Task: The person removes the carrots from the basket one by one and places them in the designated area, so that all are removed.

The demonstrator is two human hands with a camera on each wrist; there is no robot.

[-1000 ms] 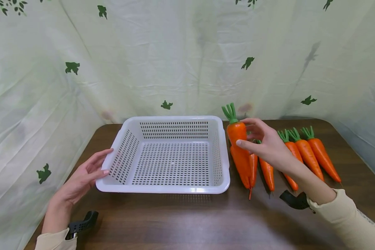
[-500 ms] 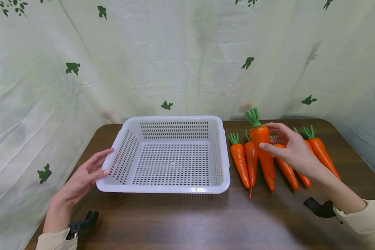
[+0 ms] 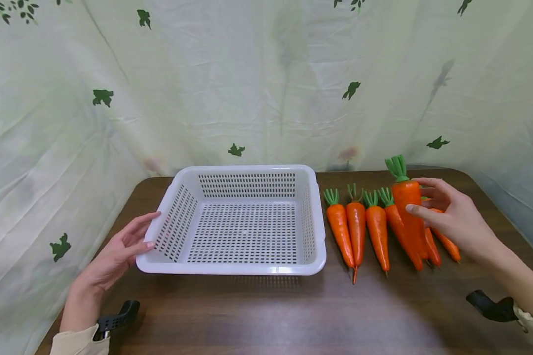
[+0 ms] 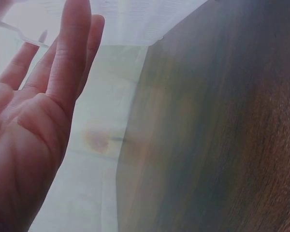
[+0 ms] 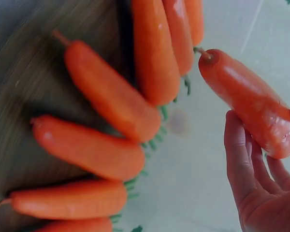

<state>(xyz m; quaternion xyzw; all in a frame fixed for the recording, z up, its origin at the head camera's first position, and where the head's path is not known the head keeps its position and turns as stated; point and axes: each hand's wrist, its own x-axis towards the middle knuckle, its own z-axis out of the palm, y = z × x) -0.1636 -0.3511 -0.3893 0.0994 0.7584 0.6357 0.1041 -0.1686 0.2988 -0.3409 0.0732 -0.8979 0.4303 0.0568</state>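
A large carrot (image 3: 407, 199) with a green top is held between the thumb and fingers of my right hand (image 3: 457, 212), raised over the right end of a row of carrots (image 3: 377, 234). In the right wrist view the held carrot (image 5: 246, 94) points tip-up away from the palm, and several others lie on the table. My left hand (image 3: 111, 256) rests against the left rim of a white perforated basket (image 3: 231, 268), thumb tip on the rim. Its fingers (image 4: 70, 53) look nearly straight in the left wrist view. Nothing lies in the basket.
The brown wooden table (image 3: 248, 315) has rounded far corners. A pale curtain (image 3: 266, 84) with green leaf patterns hangs behind and at both sides. Black wrist mounts (image 3: 490, 306) sit on both wrists. The leftmost carrot (image 3: 340, 231) lies close beside the basket.
My right hand has moved rightward along the row with the carrot in its grip, uncovering carrots on the left. The carrots at the right have shifted closer together. Left hand and basket stay put.
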